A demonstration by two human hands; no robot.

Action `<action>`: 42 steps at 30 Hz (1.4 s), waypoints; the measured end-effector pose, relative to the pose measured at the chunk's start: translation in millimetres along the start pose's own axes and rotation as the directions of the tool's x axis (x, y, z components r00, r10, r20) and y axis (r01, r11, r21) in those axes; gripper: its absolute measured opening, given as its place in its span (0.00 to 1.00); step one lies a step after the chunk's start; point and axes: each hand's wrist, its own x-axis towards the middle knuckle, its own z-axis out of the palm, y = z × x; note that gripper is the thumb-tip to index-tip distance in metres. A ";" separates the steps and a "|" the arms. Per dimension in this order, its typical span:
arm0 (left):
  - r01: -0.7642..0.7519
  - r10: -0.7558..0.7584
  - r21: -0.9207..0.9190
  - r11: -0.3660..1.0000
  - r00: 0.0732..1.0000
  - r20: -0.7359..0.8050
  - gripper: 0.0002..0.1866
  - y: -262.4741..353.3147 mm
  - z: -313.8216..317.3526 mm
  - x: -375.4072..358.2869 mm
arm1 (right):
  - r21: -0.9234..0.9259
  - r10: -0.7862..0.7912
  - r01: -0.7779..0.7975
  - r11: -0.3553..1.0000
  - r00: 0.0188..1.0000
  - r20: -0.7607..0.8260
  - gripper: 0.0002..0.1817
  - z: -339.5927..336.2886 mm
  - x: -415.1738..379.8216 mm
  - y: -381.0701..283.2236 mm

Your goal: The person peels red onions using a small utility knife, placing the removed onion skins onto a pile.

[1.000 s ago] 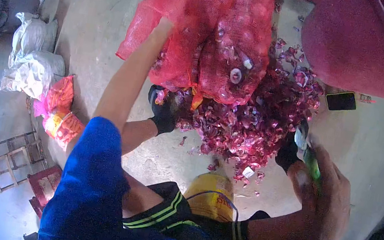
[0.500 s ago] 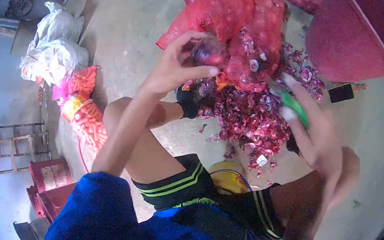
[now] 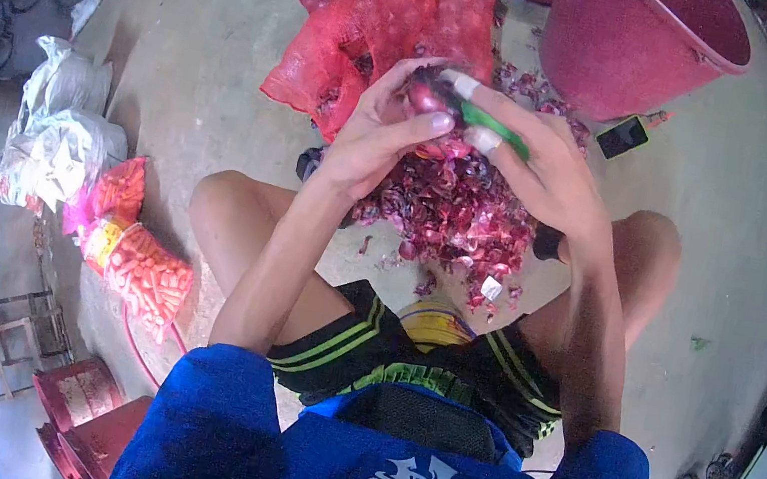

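My left hand (image 3: 376, 132) is closed around a purple-red onion (image 3: 431, 95), thumb along its near side. My right hand (image 3: 542, 170) grips a green-handled tool (image 3: 495, 128), probably a small knife, whose tip meets the onion; its blade cannot be made out. White wraps cover two fingertips of that hand. Beyond the hands lies a red mesh sack (image 3: 379, 21) of onions. Beneath them, a heap of purple onion skins (image 3: 458, 217) spreads over the floor.
A large maroon tub (image 3: 607, 54) stands at the upper right, with a dark phone-like object (image 3: 623, 137) beside it. White sacks (image 3: 64, 150) and a bag of orange-red items (image 3: 145, 271) are at the left. A yellow container (image 3: 435, 327) sits between my legs.
Both hands have come together, and the green-handled tool now meets the onion. The view has shifted, so the tub and the sack appear further left.
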 end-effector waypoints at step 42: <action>-0.248 0.286 0.458 0.853 0.958 -0.013 0.28 13.8 -8.0 2.4 | -0.159 0.127 -0.130 0.979 0.991 -0.027 0.35 14.1 -0.2 8.7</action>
